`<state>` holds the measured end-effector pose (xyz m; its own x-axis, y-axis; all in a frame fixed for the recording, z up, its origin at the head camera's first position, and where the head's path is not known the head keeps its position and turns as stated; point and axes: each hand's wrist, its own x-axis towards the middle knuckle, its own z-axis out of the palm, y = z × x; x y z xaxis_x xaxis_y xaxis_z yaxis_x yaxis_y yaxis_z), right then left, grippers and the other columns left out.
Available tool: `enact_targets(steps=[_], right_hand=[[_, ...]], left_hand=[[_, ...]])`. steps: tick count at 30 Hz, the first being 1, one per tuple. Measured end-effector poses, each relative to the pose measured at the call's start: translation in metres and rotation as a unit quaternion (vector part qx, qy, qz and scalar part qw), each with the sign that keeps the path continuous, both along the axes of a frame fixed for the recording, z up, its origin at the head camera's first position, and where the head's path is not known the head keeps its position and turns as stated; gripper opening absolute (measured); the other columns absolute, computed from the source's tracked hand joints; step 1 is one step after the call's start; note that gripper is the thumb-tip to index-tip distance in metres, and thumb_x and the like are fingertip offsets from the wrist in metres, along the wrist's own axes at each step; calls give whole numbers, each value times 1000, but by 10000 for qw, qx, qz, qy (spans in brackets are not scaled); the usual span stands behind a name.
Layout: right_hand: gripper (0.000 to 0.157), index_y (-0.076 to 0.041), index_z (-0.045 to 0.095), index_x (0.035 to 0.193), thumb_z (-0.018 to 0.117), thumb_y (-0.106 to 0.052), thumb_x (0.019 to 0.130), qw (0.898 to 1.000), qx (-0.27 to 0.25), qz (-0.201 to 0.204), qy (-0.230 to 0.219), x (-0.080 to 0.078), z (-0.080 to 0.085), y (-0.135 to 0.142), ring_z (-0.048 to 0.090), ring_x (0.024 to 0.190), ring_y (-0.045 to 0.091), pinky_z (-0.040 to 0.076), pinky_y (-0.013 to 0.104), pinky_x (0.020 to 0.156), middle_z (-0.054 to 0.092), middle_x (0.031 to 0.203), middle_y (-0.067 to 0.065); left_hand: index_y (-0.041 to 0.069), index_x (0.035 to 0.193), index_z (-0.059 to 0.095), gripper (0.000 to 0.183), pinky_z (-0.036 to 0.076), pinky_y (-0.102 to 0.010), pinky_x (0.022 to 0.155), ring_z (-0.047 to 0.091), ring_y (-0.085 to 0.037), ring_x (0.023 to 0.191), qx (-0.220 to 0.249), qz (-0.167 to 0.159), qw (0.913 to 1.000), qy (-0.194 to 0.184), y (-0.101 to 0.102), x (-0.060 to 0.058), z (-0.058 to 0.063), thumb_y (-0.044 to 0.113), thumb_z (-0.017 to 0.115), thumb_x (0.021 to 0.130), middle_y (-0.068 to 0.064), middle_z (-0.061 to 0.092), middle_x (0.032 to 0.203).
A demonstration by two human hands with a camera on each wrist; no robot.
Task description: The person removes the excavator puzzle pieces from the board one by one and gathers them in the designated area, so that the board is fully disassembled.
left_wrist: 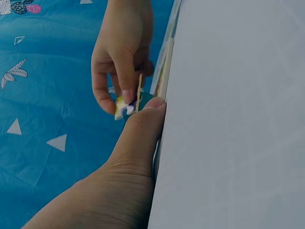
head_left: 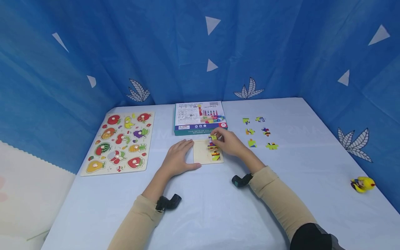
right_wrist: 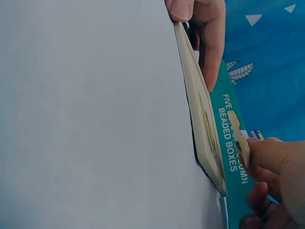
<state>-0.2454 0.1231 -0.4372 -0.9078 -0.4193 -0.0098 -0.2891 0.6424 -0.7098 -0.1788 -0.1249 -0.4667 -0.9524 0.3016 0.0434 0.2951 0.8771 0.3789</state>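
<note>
My right hand (head_left: 229, 141) pinches a colourful jigsaw puzzle piece (left_wrist: 122, 107) between thumb and fingers, close over the square wooden puzzle board (head_left: 200, 154). In the right wrist view a thin pale edge of a piece (right_wrist: 239, 139) shows at the fingertips. Another puzzle piece (head_left: 216, 156), yellow-green and red, lies on the board's right side. My left hand (head_left: 177, 158) rests at the board's left edge, fingers extended towards the far corner and thumb at the near corner. In the left wrist view that thumb (left_wrist: 138, 129) touches the board's edge.
Behind the board lies a teal box (head_left: 200, 119) of beads. Several loose puzzle pieces (head_left: 265, 132) lie to the right. A fruit puzzle board (head_left: 120, 142) is on the left, and a small yellow toy (head_left: 363, 184) stands near the right table edge. Blue curtains (head_left: 193, 52) enclose the table.
</note>
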Motion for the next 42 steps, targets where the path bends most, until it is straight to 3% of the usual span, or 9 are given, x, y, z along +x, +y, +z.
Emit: enact_targets(steps=[9,24,42], right_hand=[[23,-24,57,121,62,-19,99,9986,359,353,-146,0,-1,-1,58,86,20,53,30,77,64,102,3],[32,-21,61,128,65,-25,97,9985,500,143,150,1,-8,0,58,87,18,54,29,80,65,102,0],[42,-19,61,134,68,-31,95,9942,909,204,546,3,-8,0,56,86,16,52,27,76,62,92,-3]], left_hand=[[19,154,37,103,20,-51,125,24,-23,153,19,6,10000,10,0,1,1,74,69,73,1,35,162],[20,154,37,103,19,-51,125,23,-23,153,5,10,10000,-30,1,2,1,75,68,73,1,34,162],[21,155,35,102,19,-51,125,22,-23,153,-8,46,9999,-106,1,1,1,74,68,74,1,33,162]])
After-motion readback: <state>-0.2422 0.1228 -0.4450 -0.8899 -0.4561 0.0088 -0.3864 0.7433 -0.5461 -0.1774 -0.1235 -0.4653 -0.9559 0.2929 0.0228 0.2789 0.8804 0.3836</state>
